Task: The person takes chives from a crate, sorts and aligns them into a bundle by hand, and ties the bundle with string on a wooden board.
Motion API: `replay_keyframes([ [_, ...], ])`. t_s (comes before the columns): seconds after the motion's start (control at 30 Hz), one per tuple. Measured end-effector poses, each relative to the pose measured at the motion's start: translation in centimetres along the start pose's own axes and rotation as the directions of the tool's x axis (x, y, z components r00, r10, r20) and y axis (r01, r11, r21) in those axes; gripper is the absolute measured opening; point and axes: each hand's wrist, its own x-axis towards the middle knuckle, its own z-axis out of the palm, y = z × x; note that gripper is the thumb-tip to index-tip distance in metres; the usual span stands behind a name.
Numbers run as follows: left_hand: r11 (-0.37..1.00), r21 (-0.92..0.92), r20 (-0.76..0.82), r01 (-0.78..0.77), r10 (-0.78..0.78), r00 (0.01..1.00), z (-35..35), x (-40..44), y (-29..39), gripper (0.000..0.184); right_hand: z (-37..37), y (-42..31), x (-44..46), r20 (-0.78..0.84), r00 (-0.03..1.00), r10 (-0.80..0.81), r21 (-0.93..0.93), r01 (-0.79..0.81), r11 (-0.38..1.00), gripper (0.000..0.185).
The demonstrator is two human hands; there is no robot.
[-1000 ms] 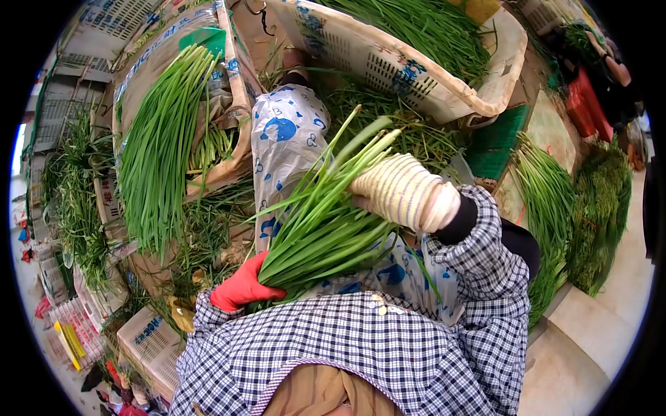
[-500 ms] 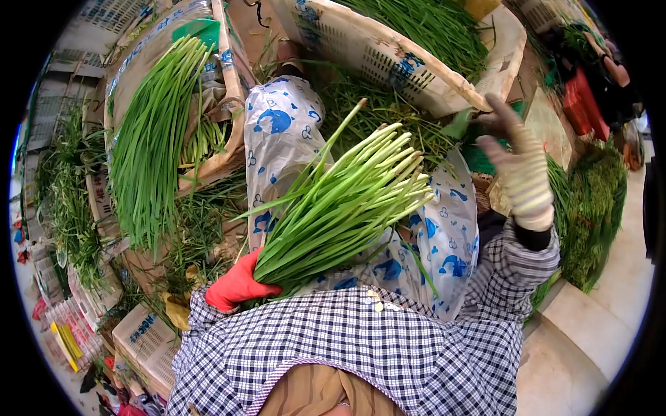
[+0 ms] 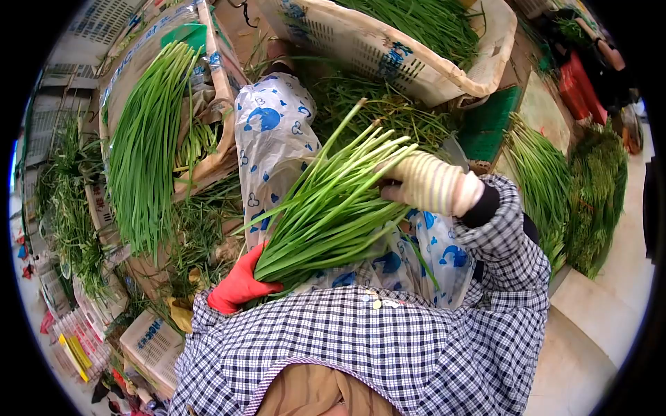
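My left hand (image 3: 243, 281), in a red rubber glove, is wrapped around the leafy end of a bunch of garlic chives (image 3: 326, 222) above my lap. The pale stem ends fan out up and to the right. Over those ends my right hand (image 3: 423, 182), in a cream striped knit glove, closes its fingers on the stems; its fingertips are partly hidden. One longer stem sticks out beyond the rest. Under the bunch, clear plastic covers with blue prints (image 3: 274, 128) lie over my legs.
At left, a crate (image 3: 225, 83) carries another pile of chives (image 3: 149, 149). A white basket (image 3: 416, 59) full of greens stands ahead. Loose trimmings (image 3: 378, 104) cover the floor between. On my right lie more chives (image 3: 538, 163) beside a feathery green bundle (image 3: 596, 201).
My right hand has come down and left from open air near the basket's edge onto the stem ends, its fingers now closed. My left hand keeps its hold.
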Motion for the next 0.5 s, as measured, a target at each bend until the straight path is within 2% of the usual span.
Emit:
replay_keyframes([
  [0.03, 1.0, 0.005, 0.006, -0.002, 0.002, 1.0, 0.0, 0.1, 0.2, 0.089, 0.5, 0.6, 0.7, 0.022, 0.999, -0.038, -0.183, 0.041, 0.982, 0.037],
  [0.1, 1.0, 0.016, -0.001, 0.004, -0.004, 1.0, 0.3, 0.0, 0.6, 0.088, 0.9, -0.1, 1.4, 0.051, 0.998, -0.027, -0.21, 0.037, 0.977, 0.038],
  [0.13, 1.0, 0.016, -0.001, 0.005, -0.005, 1.0, 0.3, 0.0, 0.7, 0.088, -0.1, -1.5, 1.7, 0.082, 0.993, -0.086, -0.192, 0.101, 0.976, 0.038],
  [0.17, 1.0, 0.0, 0.002, 0.014, -0.014, 1.0, 0.4, 0.0, 0.7, 0.087, 1.3, 0.7, 2.6, 0.099, 0.987, -0.13, -0.207, 0.149, 0.967, 0.031],
  [0.2, 1.0, -0.015, 0.005, 0.023, -0.023, 1.0, 0.4, 0.0, 0.7, 0.086, 2.5, 2.8, 3.8, 0.101, 0.987, -0.124, -0.112, 0.135, 0.985, 0.028],
  [0.23, 1.0, -0.015, 0.002, 0.021, -0.021, 1.0, 0.3, -0.1, 0.7, 0.086, 3.1, 3.8, 4.3, 0.128, 0.985, -0.116, -0.104, 0.129, 0.986, 0.027],
  [0.33, 0.999, -0.02, -0.003, 0.037, -0.037, 0.999, 0.2, 0.0, 0.7, 0.091, 6.1, 6.5, 6.5, 0.154, 0.979, -0.135, -0.286, 0.175, 0.942, 0.028],
  [0.37, 0.999, -0.011, -0.006, 0.043, -0.043, 0.999, 0.3, 0.0, 0.8, 0.091, 3.9, 2.2, 5.6, 0.127, 0.992, 0.009, -0.22, 0.019, 0.975, 0.032],
  [0.4, 0.999, -0.002, -0.009, 0.049, -0.049, 0.999, 0.3, 0.0, 0.9, 0.091, 4.0, 1.6, 5.7, 0.045, 0.999, -0.003, -0.19, 0.012, 0.982, 0.038],
  [0.43, 0.999, -0.001, -0.008, 0.049, -0.049, 0.999, 0.2, 0.1, 0.9, 0.091, 3.3, -0.4, 5.8, 0.049, 0.987, 0.154, -0.252, -0.137, 0.958, 0.031],
  [0.5, 0.998, -0.016, -0.014, 0.056, -0.056, 0.998, 0.2, 0.0, 0.8, 0.09, 4.6, 1.1, 5.9, -0.092, 0.995, 0.038, -0.31, -0.065, 0.948, 0.025],
])
